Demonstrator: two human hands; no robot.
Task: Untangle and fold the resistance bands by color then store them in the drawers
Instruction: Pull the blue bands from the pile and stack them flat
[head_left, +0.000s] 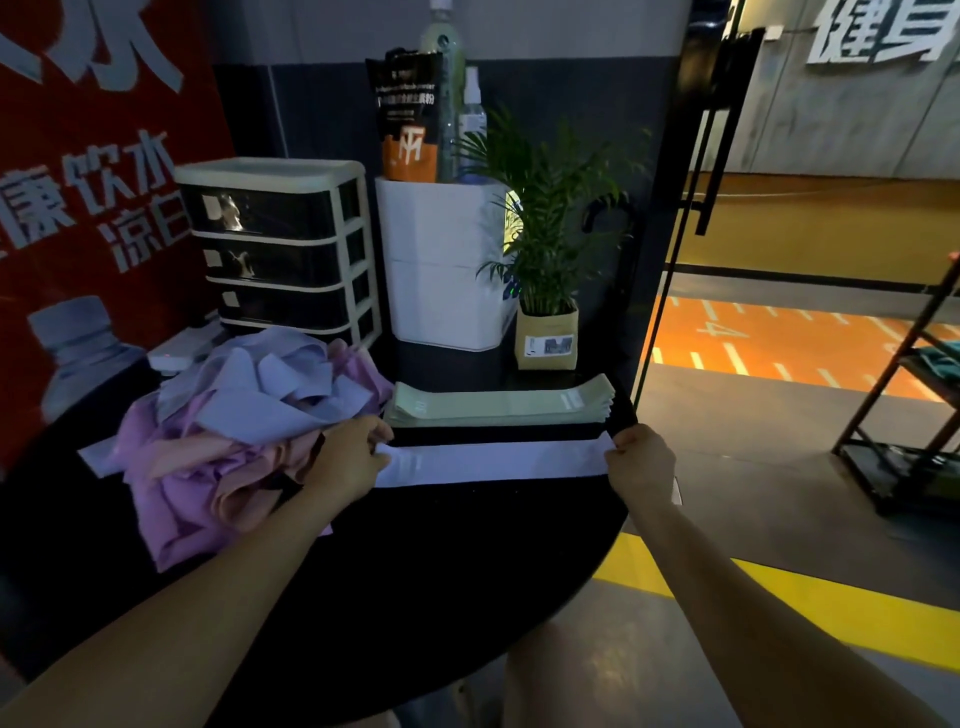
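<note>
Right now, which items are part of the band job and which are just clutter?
In the job: lavender band held by left hand and right hand; green band stack; tangled pile; drawer unit.
Clutter: potted palm; spray bottle; white bin.

The red banner (98, 171) shows white characters — "饮水" reads plainly. The far wall sign (878, 31) reads "健身"; the black-and-orange pouch (408, 114) carries small print — too blurred to read.

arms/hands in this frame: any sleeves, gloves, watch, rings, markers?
Both forearms are bare up to the frame edge: no sleeves in view. The left hand and right hand wear no gloves. No watch, wristband or ring is visible on either, though the dim lighting could hide small items. No cables or tracking markers show.
</note>
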